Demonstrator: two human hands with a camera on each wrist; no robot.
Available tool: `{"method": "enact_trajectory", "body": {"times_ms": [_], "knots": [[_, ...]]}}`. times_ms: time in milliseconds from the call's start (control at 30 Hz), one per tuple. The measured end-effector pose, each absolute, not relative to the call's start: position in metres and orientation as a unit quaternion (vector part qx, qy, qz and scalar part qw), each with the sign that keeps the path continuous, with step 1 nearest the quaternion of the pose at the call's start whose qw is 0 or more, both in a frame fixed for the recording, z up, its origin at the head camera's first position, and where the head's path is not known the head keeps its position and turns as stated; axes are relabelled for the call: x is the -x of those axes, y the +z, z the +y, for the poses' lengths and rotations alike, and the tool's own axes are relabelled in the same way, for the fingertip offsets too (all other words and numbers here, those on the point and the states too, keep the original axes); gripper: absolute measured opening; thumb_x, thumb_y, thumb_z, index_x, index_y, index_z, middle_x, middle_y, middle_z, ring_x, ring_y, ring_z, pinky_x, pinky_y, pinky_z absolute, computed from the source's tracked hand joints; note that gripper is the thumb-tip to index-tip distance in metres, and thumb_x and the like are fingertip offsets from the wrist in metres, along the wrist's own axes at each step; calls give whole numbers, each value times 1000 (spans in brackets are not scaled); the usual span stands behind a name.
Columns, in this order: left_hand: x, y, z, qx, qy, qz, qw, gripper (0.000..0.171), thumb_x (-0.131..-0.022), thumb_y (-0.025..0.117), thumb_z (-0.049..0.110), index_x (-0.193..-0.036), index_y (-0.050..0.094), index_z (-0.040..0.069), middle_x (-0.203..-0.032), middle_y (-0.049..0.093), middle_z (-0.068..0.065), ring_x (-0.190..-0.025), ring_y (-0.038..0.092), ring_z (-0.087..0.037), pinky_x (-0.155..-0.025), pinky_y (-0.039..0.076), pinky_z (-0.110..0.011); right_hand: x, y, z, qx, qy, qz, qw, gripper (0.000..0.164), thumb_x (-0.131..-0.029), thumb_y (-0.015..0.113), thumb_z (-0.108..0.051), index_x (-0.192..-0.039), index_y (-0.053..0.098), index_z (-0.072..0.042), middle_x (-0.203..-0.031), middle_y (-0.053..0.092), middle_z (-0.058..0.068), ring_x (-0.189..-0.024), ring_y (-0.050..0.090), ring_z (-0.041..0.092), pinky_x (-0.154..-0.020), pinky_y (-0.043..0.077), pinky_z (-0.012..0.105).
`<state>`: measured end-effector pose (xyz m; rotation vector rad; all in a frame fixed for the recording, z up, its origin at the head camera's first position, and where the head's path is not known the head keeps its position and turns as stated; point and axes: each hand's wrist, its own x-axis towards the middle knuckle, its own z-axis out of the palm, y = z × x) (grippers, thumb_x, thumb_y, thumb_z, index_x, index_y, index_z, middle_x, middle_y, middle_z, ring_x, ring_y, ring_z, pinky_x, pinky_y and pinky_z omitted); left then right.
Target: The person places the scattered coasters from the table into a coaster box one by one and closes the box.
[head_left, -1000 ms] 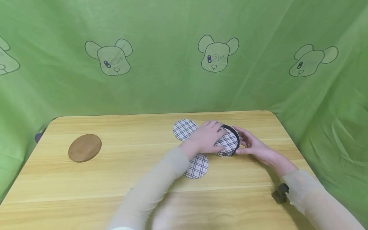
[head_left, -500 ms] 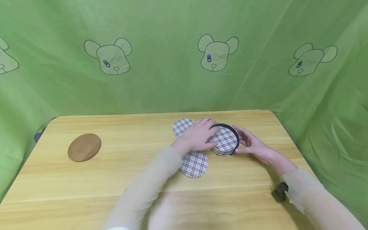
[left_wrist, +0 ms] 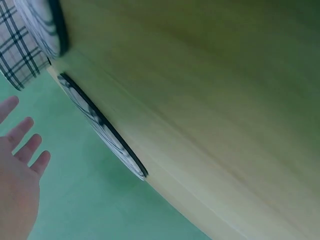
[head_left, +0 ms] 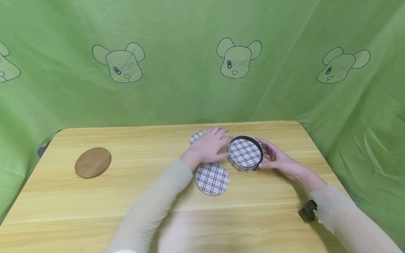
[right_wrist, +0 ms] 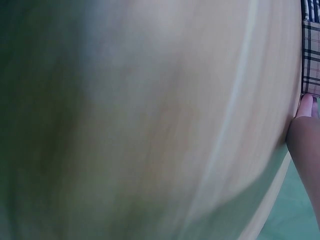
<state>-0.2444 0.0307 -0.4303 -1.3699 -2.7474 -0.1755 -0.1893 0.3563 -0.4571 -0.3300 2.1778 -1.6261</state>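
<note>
A round plaid coaster holder (head_left: pixel 232 163) with a dark inner rim stands on the table, a plaid disc visible inside it. My right hand (head_left: pixel 281 163) holds its right side, thumb at the front and fingers curved behind; in the right wrist view the thumb touches the plaid wall (right_wrist: pixel 311 60). My left hand (head_left: pixel 207 146) hovers left of the holder, fingers spread and grasping nothing, as the left wrist view also shows. Beneath it a far plaid coaster (head_left: pixel 197 136) is partly covered. A nearer plaid coaster (head_left: pixel 212 180) lies flat, just in front of that hand.
A round brown wooden disc (head_left: pixel 93 162) lies at the left of the wooden table (head_left: pixel 142 196). Green cloth (head_left: pixel 183 95) with mouse-head drawings hangs behind and beside the table. A small black device (head_left: pixel 308 211) sits at my right wrist.
My left hand has drawn leftward off the holder to over the loose coasters, uncovering the holder's top and more of the near coaster. My right hand has kept its place.
</note>
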Motion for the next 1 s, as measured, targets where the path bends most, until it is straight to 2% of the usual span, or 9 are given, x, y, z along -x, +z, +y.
{"method": "enact_trajectory", "body": {"times_ms": [300, 833, 1000], "knots": [[248, -432, 19, 437, -51, -898, 24, 72, -104, 55, 57, -161, 45, 14, -168, 38, -18, -158, 33, -39, -134, 26, -54, 189, -456, 356, 116, -585, 777, 200, 104, -89, 75, 5, -171, 11, -9, -169, 17, 31, -131, 46, -8, -108, 40, 4], [255, -440, -1, 412, -47, -910, -2, 77, -101, 59, 58, -163, 42, 14, -169, 36, -20, -159, 30, -44, -135, 22, -58, 189, -459, 357, 116, -584, 778, 200, 104, -89, 75, 5, -171, 12, -9, -172, 14, 31, -131, 44, -8, -108, 40, 4], [259, -442, -7, 406, -34, -913, -1, 77, -101, 59, 60, -163, 42, 17, -169, 37, -18, -159, 30, -43, -135, 21, -57, 190, -459, 357, 118, -585, 778, 198, 104, -89, 74, 6, -171, 12, -9, -171, 15, 32, -130, 46, -9, -108, 41, 5]]}}
